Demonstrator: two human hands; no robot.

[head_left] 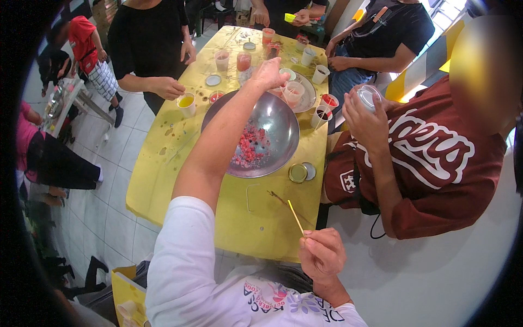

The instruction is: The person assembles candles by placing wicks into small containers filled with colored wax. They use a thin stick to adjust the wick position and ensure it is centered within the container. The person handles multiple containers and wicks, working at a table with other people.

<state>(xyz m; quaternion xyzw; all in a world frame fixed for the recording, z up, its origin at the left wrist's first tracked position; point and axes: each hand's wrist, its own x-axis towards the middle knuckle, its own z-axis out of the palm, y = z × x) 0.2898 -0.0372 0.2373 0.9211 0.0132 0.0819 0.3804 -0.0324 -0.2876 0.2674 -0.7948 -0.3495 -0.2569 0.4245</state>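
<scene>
My left arm stretches over a large metal bowl (283, 141) holding pink and red crumbly bits (253, 144). Beyond its far rim, my left hand (267, 75) hangs over the cups, fingers bent downward and closed; what they hold is hidden. Close under that hand are a plastic cup of pinkish stuff (294, 94) and a pale round lid (287, 73). Near the table's front edge, my right hand (322, 253) pinches a thin yellow stick (296, 218) between thumb and fingers, its tip pointing up and away.
On the yellow table (163, 180) lie jar lids (298, 173), a bent white straw (249, 197) and a dark twig (283, 200). A person at right holds a clear cup (369, 98). Another at left touches a cup of yellow liquid (187, 104). Several cups and jars stand farther back.
</scene>
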